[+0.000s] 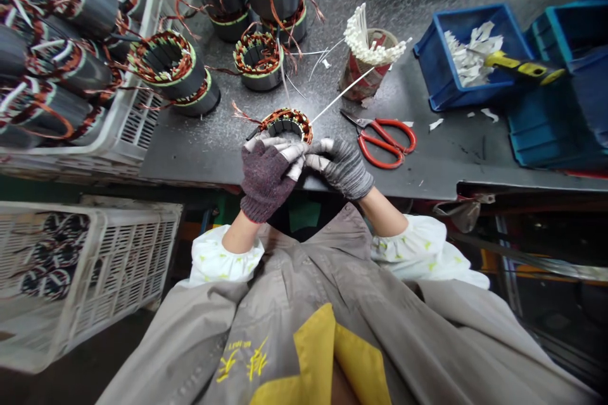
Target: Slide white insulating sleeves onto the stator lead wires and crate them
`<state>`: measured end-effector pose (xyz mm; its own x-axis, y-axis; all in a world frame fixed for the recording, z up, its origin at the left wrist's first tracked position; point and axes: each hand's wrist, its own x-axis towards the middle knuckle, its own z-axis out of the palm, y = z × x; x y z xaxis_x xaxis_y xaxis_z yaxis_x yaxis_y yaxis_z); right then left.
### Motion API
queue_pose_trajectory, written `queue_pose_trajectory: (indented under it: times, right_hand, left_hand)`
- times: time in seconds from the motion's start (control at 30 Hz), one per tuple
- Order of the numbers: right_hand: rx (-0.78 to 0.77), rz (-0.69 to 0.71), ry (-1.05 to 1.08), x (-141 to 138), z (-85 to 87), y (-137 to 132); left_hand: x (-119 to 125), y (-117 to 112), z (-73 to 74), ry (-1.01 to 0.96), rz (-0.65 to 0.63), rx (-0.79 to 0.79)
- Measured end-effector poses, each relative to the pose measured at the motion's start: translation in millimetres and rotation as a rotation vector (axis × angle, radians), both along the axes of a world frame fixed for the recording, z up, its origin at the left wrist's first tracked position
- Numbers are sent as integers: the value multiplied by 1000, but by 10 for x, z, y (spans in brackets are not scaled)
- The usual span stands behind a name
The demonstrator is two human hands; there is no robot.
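A motor stator with copper windings stands near the front edge of the workbench. My left hand, in a dark purple glove with white-wrapped fingertips, is closed over its near rim. Beside it my right hand, in a grey glove with wrapped fingertips, is pinched at the stator's near right side; whatever lies between those fingertips is hidden. A white cord runs from the stator's right rim up towards a bundle of white cords in a cup. Red-handled scissors lie right of my right hand.
More stators stand behind, some stacked. A white crate full of stators is at left, with another crate below. On the right, a blue bin holds white scraps and a yellow-black knife, beside teal bins.
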<state>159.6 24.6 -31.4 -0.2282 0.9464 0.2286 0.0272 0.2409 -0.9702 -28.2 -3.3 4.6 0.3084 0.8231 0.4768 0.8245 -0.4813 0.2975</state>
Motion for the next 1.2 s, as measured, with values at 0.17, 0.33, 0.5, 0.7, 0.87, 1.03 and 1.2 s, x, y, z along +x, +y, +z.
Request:
queue_pose_trajectory:
  times: [0.17, 0.33, 0.5, 0.7, 0.87, 1.03, 1.2]
  right_hand:
    - [26, -70, -4, 101, 81, -102]
    - [-25, -61, -16, 34, 86, -64]
    - [-45, -32, -6, 27, 74, -20]
    - [12, -19, 1, 63, 80, -21]
    - [39, 14, -90, 67, 20, 14]
    - [140, 49, -205, 114, 4, 72]
    - [346, 45, -501, 124, 195, 35]
  left_hand:
    - [0, 15, -25, -6, 32, 4]
    - [19, 0, -65, 24, 39, 50]
    - [8, -26, -78, 23, 29, 55]
    - [24, -21, -77, 32, 49, 84]
    - [29, -30, -76, 59, 71, 42]
    - [0, -39, -35, 18, 0, 36]
    - [-13, -31, -51, 33, 1, -22]
